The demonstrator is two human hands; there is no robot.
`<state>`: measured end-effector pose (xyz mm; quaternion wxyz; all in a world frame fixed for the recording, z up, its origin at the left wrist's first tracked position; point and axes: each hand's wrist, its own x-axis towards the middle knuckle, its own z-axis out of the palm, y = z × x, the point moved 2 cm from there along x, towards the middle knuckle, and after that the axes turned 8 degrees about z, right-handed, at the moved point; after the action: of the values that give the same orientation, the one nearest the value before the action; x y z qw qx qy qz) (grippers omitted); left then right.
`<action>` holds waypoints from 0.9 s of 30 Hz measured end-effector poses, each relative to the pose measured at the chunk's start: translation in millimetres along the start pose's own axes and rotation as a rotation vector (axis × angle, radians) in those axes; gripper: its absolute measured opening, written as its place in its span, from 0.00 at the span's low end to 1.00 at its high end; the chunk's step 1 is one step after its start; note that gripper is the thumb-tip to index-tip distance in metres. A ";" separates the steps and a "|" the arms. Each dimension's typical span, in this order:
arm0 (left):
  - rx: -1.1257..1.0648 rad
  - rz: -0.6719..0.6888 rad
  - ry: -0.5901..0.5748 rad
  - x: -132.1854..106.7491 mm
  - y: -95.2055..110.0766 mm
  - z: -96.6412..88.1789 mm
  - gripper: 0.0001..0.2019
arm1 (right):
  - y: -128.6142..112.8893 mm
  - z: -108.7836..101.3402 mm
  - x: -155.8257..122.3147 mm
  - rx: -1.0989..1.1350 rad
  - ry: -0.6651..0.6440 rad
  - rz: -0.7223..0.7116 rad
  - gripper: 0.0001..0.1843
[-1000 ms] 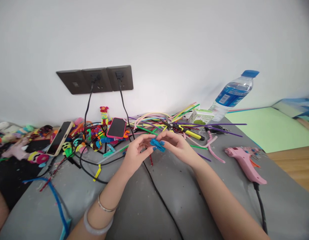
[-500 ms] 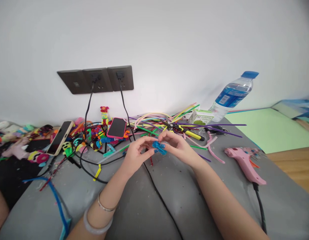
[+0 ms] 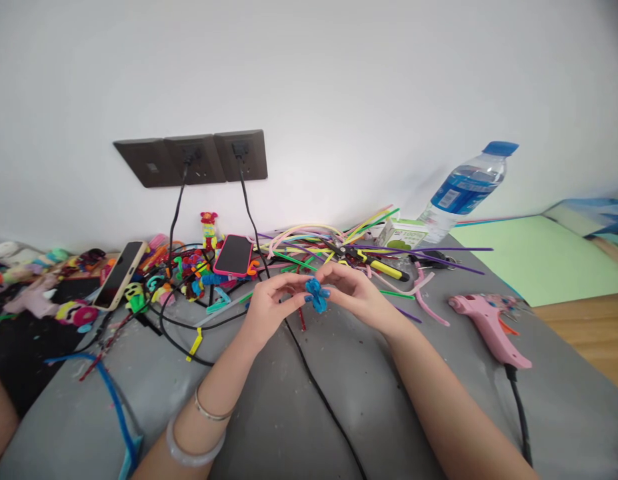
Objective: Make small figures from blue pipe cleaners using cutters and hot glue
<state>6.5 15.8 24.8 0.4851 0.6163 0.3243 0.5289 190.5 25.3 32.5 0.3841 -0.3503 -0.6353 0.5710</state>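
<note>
Both left hand (image 3: 273,305) and right hand (image 3: 361,297) pinch a blue piece (image 3: 317,288) above a gray table (image 3: 379,413) by a wall (image 3: 349,87).

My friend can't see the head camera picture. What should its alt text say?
A person's bare left hand and right hand hold a small, lobed, fuzzy blue piece over a grey tabletop. Behind them lie thin, colourful fuzzy stems and a yellow-handled tool; to the right are a pink plastic glue gun and a blue-capped clear plastic bottle.
</note>
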 end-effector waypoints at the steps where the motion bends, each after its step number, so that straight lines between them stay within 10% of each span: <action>1: -0.011 -0.005 -0.003 -0.1 0.0 0.1 0.14 | 0.2 -0.1 -0.1 0.002 -0.002 0.001 0.15; 27: -0.055 -0.114 -0.054 1.1 2.2 -0.6 0.14 | 0.5 1.6 -2.2 0.014 -0.049 -0.041 0.14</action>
<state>5.8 16.2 27.3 0.5398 0.5972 0.3308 0.4925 190.1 22.7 31.7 0.3825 -0.3205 -0.6475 0.5759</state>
